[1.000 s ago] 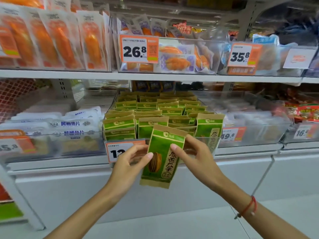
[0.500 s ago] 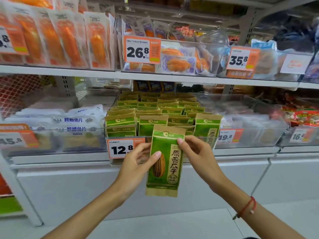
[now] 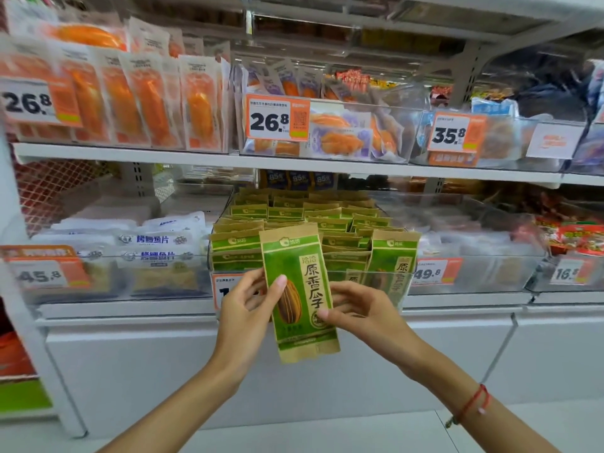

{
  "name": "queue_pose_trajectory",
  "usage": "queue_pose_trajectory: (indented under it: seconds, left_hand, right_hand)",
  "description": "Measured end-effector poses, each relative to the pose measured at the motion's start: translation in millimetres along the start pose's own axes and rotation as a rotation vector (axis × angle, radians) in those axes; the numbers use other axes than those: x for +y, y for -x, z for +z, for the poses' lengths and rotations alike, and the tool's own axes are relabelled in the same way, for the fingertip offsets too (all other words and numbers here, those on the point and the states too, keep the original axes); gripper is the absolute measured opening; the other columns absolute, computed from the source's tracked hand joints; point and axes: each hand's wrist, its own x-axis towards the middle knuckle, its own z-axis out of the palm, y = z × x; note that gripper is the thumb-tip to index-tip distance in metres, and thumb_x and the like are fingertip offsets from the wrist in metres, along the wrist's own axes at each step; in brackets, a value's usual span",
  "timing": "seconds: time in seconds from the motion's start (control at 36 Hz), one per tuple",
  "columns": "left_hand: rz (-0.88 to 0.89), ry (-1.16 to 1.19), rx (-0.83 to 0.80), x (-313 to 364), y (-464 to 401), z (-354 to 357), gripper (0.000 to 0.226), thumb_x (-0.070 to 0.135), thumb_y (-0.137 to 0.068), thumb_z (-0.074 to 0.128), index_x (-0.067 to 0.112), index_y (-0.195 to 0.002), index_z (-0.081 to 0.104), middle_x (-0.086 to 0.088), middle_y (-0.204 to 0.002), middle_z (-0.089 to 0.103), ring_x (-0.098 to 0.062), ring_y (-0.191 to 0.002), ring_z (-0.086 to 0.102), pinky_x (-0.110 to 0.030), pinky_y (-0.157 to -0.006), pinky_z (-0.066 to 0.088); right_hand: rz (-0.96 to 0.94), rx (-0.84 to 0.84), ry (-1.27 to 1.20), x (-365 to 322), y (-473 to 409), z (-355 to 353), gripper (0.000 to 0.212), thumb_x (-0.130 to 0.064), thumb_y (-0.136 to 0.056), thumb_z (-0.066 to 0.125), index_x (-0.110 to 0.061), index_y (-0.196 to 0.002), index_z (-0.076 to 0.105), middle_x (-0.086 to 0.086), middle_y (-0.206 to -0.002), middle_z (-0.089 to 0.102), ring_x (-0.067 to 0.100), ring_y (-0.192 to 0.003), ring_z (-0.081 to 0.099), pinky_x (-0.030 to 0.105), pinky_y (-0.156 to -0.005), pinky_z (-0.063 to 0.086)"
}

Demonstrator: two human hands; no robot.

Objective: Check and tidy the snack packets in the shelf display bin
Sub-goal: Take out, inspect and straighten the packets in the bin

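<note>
Both hands grip one green and kraft-brown paper sunflower-seed packet (image 3: 299, 292), upright with a slight tilt, printed face to camera, held in front of the clear plastic display bin (image 3: 376, 279) on the lower shelf. Left hand (image 3: 243, 308) pinches the packet's left edge, thumb on the front, fingers curled behind. Right hand (image 3: 359, 310) pinches the lower right edge, thumb tip on the front. Bin holds rows of matching green packets (image 3: 294, 217), standing; one (image 3: 394, 259) leans at the front right. Orange price tag (image 3: 224, 289) on the bin front, partly hidden by left hand. Red string bracelet (image 3: 470, 403) on right wrist.
</note>
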Motion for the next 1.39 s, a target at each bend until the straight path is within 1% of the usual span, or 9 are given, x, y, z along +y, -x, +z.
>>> queue_pose_trajectory:
  seconds: [0.17,0.28,0.44,0.56,0.69,0.81,0.94,1.19,1.39]
  left_hand:
    - [-0.02,-0.128,-0.02,-4,2,-9,0.024,0.018,-0.089,0.068,0.036,-0.104,0.065,0.021,-0.097,0.072,0.01,-0.092,0.065,-0.011,-0.069,0.053]
    - [-0.056,-0.208,-0.03,-6,2,-14,0.027,0.021,-0.084,0.074,0.041,-0.096,0.06,0.02,-0.1,0.065,0.02,-0.081,0.061,-0.004,-0.062,0.047]
    - [-0.221,-0.267,-0.097,-8,-2,-22,0.036,0.05,-0.063,0.079,0.044,-0.095,0.064,0.017,-0.105,0.069,-0.003,-0.106,0.063,-0.039,-0.096,0.053]
    - [-0.244,-0.242,-0.183,-2,1,-19,0.039,0.056,-0.054,0.077,0.047,-0.089,0.064,0.021,-0.107,0.067,-0.004,-0.113,0.059,-0.04,-0.102,0.049]
    - [-0.305,-0.219,-0.251,2,-1,-27,0.027,0.054,-0.06,0.074,0.047,-0.084,0.063,0.027,-0.077,0.07,0.004,-0.086,0.068,-0.024,-0.08,0.052]
    - [-0.326,-0.255,-0.351,4,-1,-31,0.038,0.054,-0.063,0.073,0.044,-0.1,0.067,0.013,-0.099,0.075,-0.003,-0.094,0.07,-0.029,-0.088,0.054]
    - [-0.327,-0.264,-0.477,0,4,-25,0.032,0.052,-0.065,0.073,0.051,-0.097,0.069,0.017,-0.102,0.074,-0.003,-0.096,0.07,-0.028,-0.086,0.054]
    - [-0.288,-0.18,-0.425,-2,5,-17,0.035,0.046,-0.064,0.072,0.045,-0.099,0.066,0.024,-0.094,0.073,-0.001,-0.094,0.07,-0.029,-0.084,0.054]
    - [-0.122,-0.129,-0.289,5,3,-17,0.034,0.058,-0.052,0.077,0.062,-0.085,0.069,0.029,-0.099,0.07,0.004,-0.103,0.064,-0.018,-0.07,0.056]
  right_hand:
    - [0.023,-0.019,0.094,1,0,3,0.033,-0.01,-0.073,0.082,-0.015,-0.099,0.063,-0.007,-0.078,0.071,0.003,-0.07,0.064,0.017,-0.067,0.053]
    - [-0.006,-0.043,0.228,3,-1,10,0.036,-0.015,-0.072,0.083,-0.014,-0.101,0.063,0.001,-0.085,0.073,0.007,-0.069,0.066,0.018,-0.063,0.053]
    - [-0.099,-0.001,0.473,1,0,17,0.043,-0.026,-0.071,0.085,-0.025,-0.106,0.061,-0.007,-0.084,0.069,0.007,-0.072,0.065,0.025,-0.066,0.058]
    - [-0.125,-0.047,0.524,1,4,21,0.052,-0.03,-0.067,0.087,-0.023,-0.111,0.06,-0.013,-0.084,0.062,0.006,-0.07,0.066,0.028,-0.066,0.058]
    - [-0.067,-0.139,0.34,-7,6,20,0.046,-0.035,-0.071,0.079,-0.027,-0.112,0.06,-0.006,-0.086,0.065,0.015,-0.071,0.068,0.024,-0.059,0.056]
    - [0.014,-0.118,0.086,-14,6,17,0.033,-0.033,-0.088,0.056,-0.022,-0.119,0.06,0.001,-0.087,0.07,0.017,-0.071,0.069,0.025,-0.058,0.056]
    - [-0.078,0.005,0.141,-13,4,20,0.016,-0.019,-0.096,0.055,-0.014,-0.107,0.066,0.011,-0.088,0.07,0.022,-0.066,0.066,0.027,-0.055,0.056]
    - [-0.131,0.07,0.153,-13,2,19,0.017,-0.011,-0.097,0.053,-0.007,-0.101,0.069,0.014,-0.086,0.071,0.019,-0.063,0.063,0.021,-0.053,0.053]
    - [-0.093,-0.038,0.048,-19,6,10,0.017,-0.016,-0.089,0.063,-0.019,-0.105,0.069,0.001,-0.088,0.072,0.012,-0.075,0.067,0.022,-0.06,0.055]
